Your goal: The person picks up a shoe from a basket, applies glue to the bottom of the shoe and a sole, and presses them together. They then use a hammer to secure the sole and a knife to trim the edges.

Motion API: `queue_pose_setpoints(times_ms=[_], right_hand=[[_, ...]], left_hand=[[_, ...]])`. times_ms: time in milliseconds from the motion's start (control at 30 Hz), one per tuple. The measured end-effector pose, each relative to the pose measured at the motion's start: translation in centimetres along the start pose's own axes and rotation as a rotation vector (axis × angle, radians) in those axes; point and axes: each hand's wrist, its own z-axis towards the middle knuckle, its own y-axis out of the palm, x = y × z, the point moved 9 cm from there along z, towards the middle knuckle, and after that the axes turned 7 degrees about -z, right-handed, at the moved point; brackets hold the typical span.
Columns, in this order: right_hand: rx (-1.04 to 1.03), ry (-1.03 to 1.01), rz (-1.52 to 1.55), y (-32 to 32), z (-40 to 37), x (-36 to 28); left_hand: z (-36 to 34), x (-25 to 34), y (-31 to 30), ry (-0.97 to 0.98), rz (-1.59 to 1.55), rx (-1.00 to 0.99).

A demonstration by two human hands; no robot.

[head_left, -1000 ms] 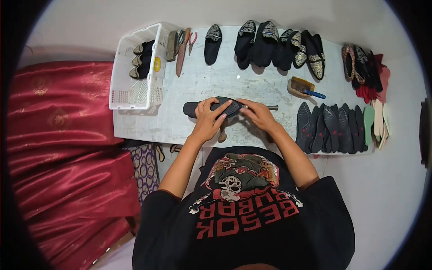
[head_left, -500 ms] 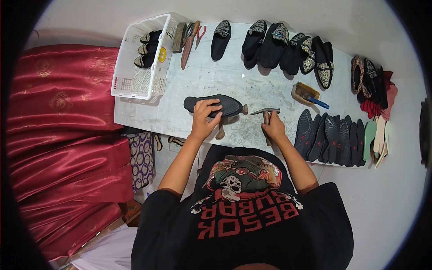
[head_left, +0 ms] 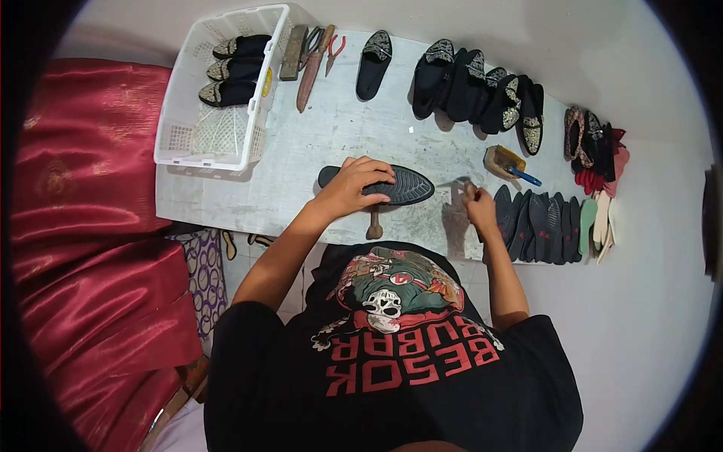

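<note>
Low white table (head_left: 316,143) on pale floor (head_left: 648,316), red satin cloth (head_left: 90,188) beside.

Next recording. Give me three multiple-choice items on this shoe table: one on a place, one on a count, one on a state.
1. Where does the white basket stand?
A. at the left end of the table
B. at the right end, on the row of soles
C. on the red cloth

2. How many shoes lie in the white basket?
A. one
B. three
C. six

3. What is the left hand doing?
A. hanging clear of the table
B. holding down the black sole
C. gripping the red-handled pliers

Answers:
1 A: the basket sits on the table's left end, partly over the edge.
2 B: three shoes lie side by side at its far end.
3 B: the fingers lie over the sole in the middle of the table.
</note>
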Motion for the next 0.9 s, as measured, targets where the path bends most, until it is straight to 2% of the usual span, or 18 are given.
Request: queue_pose_setpoints(times_ms=[67,133,200,300,433,467,533,667,733,800,900], right_hand=[[-0.049,0.078,0.231,-2.7,-1.7,-3.0],[-0.028,-0.008,0.497,-5.3,-3.7,-7.4],[-0.043,-0.06,0.542,-6.4,-5.4,-11.2],[-0.083,-0.132,0.39,-6.7,-8.0,-17.2],[-0.184,-0.15,0.181,-4.9,-10.0,-21.9],[-0.184,-0.149,0.174,-4.7,-10.4,-22.6],[-0.096,-0.282,0.114,-5.1,-11.5,-25.1],[-0.05,-0.35,0.083,-5.8,-13.2,-28.3],[-0.075,-0.328,0.05,-4.6,-13.0,-27.9],[-0.05,-0.446,-0.126,-2.6,-12.5,-27.5],[-0.122,-0.383,-0.134,-2.9,-11.8,-27.2]], left_hand=[[0.0,-0.7,0.1,0.041,-0.049,-0.001],[-0.7,-0.8,0.4,0.083,-0.023,0.07],[-1.5,-0.3,0.9,0.126,0.009,0.133],[-2.7,0.6,0.9,0.122,0.082,0.265],[-3.1,0.0,1.3,0.108,0.043,0.311],[-3.2,-0.3,1.5,0.108,0.038,0.316],[-3.2,-0.5,1.2,0.123,-0.007,0.331],[-3.2,-0.3,1.0,0.129,-0.004,0.326],[-3.4,-0.6,1.4,0.103,0.034,0.307],[-3.3,-0.5,1.4,0.112,0.019,0.328],[-3.4,-0.4,1.3,0.11,0.018,0.363]])
